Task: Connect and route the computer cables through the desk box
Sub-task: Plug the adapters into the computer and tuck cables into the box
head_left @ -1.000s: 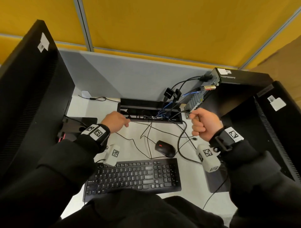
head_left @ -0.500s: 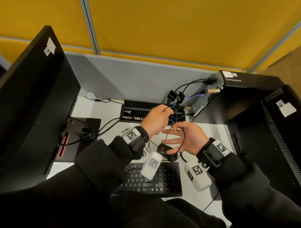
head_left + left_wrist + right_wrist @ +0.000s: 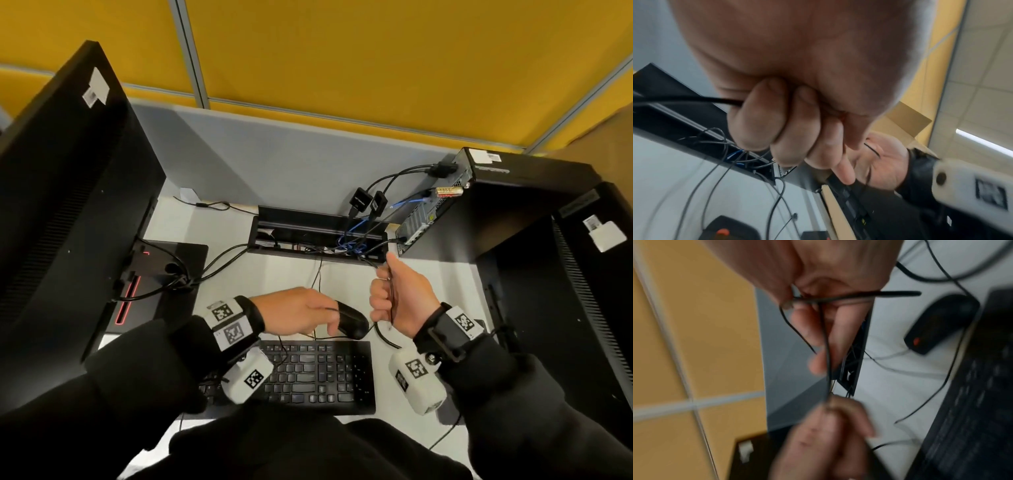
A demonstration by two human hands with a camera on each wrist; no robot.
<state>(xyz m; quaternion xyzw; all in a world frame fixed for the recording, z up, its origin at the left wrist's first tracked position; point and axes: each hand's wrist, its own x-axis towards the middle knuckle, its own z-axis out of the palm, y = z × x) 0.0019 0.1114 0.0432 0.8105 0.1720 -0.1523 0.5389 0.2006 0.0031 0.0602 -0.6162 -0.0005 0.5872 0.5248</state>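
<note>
The black desk box (image 3: 274, 222) lies open at the back of the desk with blue and black cables bunched at its right end. My right hand (image 3: 382, 291) is held in front of it, fingers curled round thin black cables (image 3: 385, 337) that run back to the box and the small computer (image 3: 428, 212). My left hand (image 3: 325, 325) hovers over the mouse (image 3: 354, 322) and grips a black cable (image 3: 694, 98) in its curled fingers. In the right wrist view a thin cable (image 3: 826, 345) stretches between both hands.
A black keyboard (image 3: 318, 373) lies near the desk's front edge. A large monitor (image 3: 68, 192) stands on the left with cables at its base (image 3: 164, 274), and another monitor (image 3: 599, 274) on the right. Two adapters (image 3: 368, 202) hang above the box.
Both hands have drawn back from the desk box toward the keyboard. The left hand now sits over the mouse. The right hand, open half a second ago, has closed round the cables.
</note>
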